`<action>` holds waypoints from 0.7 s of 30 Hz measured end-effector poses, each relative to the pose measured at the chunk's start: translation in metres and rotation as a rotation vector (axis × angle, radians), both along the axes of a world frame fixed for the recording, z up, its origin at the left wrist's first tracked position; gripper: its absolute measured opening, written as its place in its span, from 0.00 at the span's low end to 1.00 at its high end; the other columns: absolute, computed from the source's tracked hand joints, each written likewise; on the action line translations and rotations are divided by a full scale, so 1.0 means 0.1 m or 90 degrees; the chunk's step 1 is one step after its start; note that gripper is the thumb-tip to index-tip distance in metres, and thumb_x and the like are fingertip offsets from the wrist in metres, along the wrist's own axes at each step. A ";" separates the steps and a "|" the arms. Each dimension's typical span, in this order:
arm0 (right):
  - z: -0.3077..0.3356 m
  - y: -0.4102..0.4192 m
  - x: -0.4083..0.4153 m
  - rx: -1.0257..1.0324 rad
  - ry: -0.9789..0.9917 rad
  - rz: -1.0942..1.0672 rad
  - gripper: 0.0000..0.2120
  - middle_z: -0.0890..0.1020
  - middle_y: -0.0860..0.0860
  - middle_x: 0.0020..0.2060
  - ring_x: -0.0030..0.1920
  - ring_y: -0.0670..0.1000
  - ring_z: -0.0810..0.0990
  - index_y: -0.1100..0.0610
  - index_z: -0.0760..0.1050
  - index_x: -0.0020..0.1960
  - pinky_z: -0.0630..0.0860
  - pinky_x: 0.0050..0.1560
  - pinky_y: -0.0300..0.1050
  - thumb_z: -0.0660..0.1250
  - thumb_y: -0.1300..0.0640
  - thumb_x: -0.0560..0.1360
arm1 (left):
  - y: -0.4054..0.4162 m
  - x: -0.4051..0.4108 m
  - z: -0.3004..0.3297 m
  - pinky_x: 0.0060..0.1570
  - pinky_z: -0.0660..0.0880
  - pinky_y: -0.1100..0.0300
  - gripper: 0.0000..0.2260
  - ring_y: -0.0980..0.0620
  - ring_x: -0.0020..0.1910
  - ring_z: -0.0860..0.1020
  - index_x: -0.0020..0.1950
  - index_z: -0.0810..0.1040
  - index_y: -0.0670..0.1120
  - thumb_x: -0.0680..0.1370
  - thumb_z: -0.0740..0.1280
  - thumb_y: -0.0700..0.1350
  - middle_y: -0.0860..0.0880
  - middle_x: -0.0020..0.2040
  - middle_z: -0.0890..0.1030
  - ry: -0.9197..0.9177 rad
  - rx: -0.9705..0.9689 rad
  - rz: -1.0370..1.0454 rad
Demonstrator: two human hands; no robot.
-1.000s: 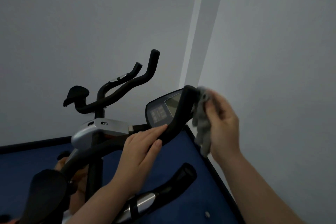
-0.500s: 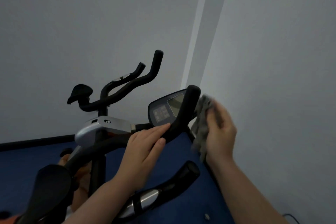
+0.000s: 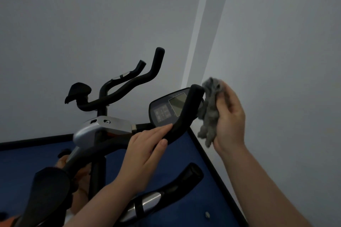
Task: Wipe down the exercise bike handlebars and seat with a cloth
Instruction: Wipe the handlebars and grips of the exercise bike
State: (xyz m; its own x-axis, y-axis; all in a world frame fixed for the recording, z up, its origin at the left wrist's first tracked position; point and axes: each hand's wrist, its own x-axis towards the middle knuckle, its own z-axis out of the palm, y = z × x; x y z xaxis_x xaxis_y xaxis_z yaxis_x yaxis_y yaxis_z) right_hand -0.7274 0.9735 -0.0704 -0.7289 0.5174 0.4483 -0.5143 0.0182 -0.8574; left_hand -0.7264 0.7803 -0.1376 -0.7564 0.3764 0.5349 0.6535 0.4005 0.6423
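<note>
Two bare forearms, left hand (image 3: 145, 145) and right hand (image 3: 230, 116) ungloved, sleeveless.

The handlebars (image 3: 184, 114) are showing matte black, their central bracket (image 3: 103, 125) gleaming silver. The console (image 3: 166, 108) is reading dark grey with a pale greenish screen. The cloth (image 3: 210, 108) is looking mottled grey. The floor mat (image 3: 184, 155) is lying deep blue, edged in black, against pale grey walls (image 3: 276, 42).
</note>
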 end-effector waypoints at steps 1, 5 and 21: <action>0.06 -0.06 -0.02 0.012 0.025 -0.009 0.13 0.83 0.51 0.57 0.57 0.57 0.80 0.46 0.79 0.61 0.76 0.58 0.56 0.65 0.50 0.78 | 0.00 0.01 0.00 0.62 0.56 0.71 0.20 0.65 0.62 0.71 0.71 0.70 0.58 0.81 0.50 0.56 0.66 0.63 0.75 -0.001 0.000 0.001; -0.30 -0.39 0.15 0.098 0.036 -0.103 0.15 0.80 0.39 0.60 0.64 0.42 0.76 0.46 0.76 0.65 0.72 0.61 0.34 0.63 0.58 0.80 | 0.00 0.00 -0.01 0.62 0.57 0.70 0.20 0.66 0.62 0.71 0.70 0.70 0.59 0.81 0.50 0.56 0.67 0.63 0.74 0.001 0.001 0.003; -0.71 -0.37 0.36 0.202 -0.015 -0.138 0.19 0.82 0.34 0.50 0.53 0.39 0.82 0.46 0.77 0.61 0.77 0.54 0.34 0.71 0.63 0.74 | 0.00 0.01 0.01 0.62 0.57 0.69 0.20 0.65 0.62 0.71 0.70 0.70 0.59 0.80 0.50 0.57 0.65 0.64 0.75 -0.007 0.010 -0.011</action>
State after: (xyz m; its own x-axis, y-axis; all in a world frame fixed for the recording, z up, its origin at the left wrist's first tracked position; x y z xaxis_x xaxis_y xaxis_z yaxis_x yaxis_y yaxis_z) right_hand -0.6916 0.9368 -0.1418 -0.6294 0.4991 0.5957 -0.4495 0.3915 -0.8029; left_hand -0.7252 0.7805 -0.1369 -0.7551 0.3818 0.5330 0.6538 0.3789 0.6550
